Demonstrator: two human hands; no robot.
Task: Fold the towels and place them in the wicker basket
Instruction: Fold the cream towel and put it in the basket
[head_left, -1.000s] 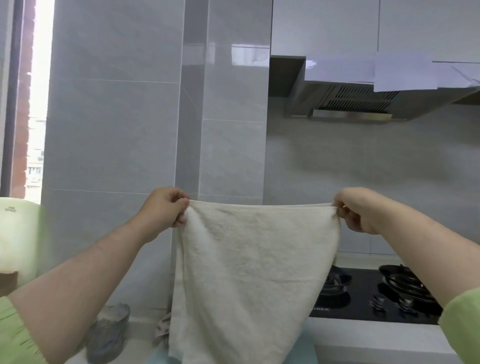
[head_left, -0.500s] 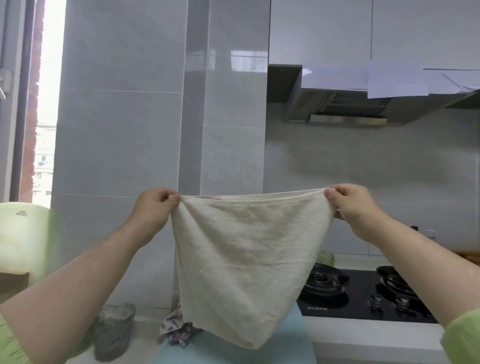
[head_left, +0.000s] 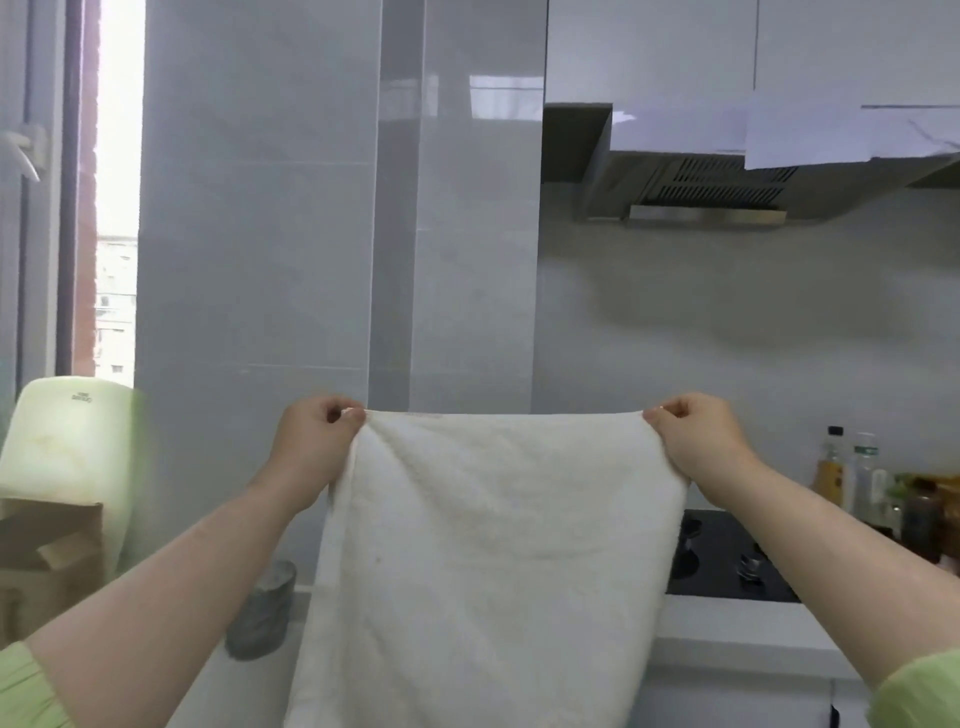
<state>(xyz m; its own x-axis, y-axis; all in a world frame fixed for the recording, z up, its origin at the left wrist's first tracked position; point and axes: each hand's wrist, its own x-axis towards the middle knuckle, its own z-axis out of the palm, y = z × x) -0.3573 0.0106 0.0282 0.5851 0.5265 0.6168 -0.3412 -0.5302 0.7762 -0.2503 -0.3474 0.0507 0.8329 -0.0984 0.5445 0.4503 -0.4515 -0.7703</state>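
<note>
A cream white towel (head_left: 493, 561) hangs in front of me, stretched flat by its top edge. My left hand (head_left: 317, 441) pinches the top left corner, and my right hand (head_left: 696, 436) pinches the top right corner. Both hands are at chest height, about a towel's width apart. The towel's lower edge runs out of the bottom of the frame. No wicker basket is in view.
A black gas hob (head_left: 727, 561) sits on the white counter (head_left: 727, 629) to the right, behind the towel. Bottles and jars (head_left: 852, 478) stand at the far right. A grey glass container (head_left: 262, 613) is at the left, and a pale green object (head_left: 67, 441) stands by the window.
The towel now hangs longer and wider, its bottom out of view. My hands have spread a little and the top edge is pulled straight.
</note>
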